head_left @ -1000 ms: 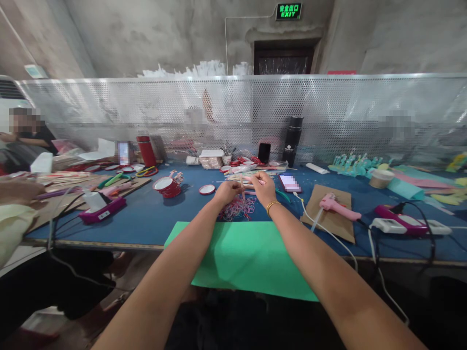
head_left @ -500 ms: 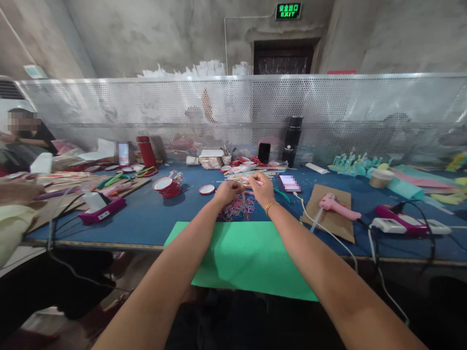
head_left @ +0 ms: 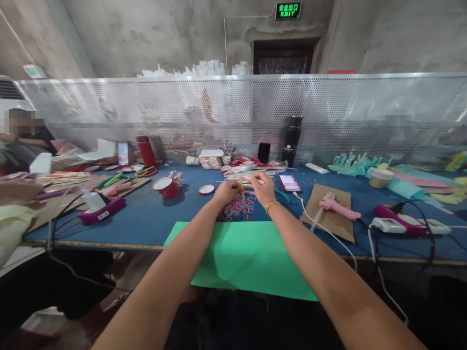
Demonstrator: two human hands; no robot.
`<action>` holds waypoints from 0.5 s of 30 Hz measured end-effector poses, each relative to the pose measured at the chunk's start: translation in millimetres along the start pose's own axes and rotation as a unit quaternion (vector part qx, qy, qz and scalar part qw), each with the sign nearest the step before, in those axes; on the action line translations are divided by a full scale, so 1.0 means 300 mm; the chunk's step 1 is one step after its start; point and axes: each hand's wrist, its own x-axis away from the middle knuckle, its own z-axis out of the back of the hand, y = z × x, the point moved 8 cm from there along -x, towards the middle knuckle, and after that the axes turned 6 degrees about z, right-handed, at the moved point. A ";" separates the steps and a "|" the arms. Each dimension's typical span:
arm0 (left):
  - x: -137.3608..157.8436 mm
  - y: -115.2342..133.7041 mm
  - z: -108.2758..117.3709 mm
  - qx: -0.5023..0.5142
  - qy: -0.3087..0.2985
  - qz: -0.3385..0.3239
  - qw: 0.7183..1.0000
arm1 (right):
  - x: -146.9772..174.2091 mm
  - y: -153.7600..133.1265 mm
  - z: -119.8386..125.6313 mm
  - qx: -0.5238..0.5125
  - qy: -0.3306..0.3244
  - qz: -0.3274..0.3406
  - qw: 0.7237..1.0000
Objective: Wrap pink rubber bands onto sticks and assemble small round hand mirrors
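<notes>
My left hand [head_left: 229, 192] is closed in a pinch on a thin pale stick [head_left: 242, 183], which stands roughly upright between the two hands. Close beside it, my right hand [head_left: 264, 188], with a gold bracelet at the wrist, is closed around a slim pink object [head_left: 260, 182] whose kind I cannot make out. Below the hands lies a tangled heap of coloured strings [head_left: 239, 210], pink, purple and blue. Just beyond the fingers are several pale sticks [head_left: 233, 176]. A green sheet [head_left: 241, 257] hangs over the table's front edge under my forearms.
A pink glue gun [head_left: 339, 208] rests on cardboard [head_left: 314, 204] at the right, near a purple power strip [head_left: 401, 221]. To the left stand a red drum-shaped tub [head_left: 167, 188] and another power strip [head_left: 102, 210]. A co-worker's sleeve [head_left: 16, 231] shows at far left.
My hands stay nearly in place; the right fingers have shifted slightly around the pink object. The co-worker's arm at far left has moved a little.
</notes>
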 end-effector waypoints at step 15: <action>-0.008 -0.034 -0.009 0.024 -0.002 0.035 0.999 | -0.008 0.026 0.003 -0.098 0.020 -0.052 0.994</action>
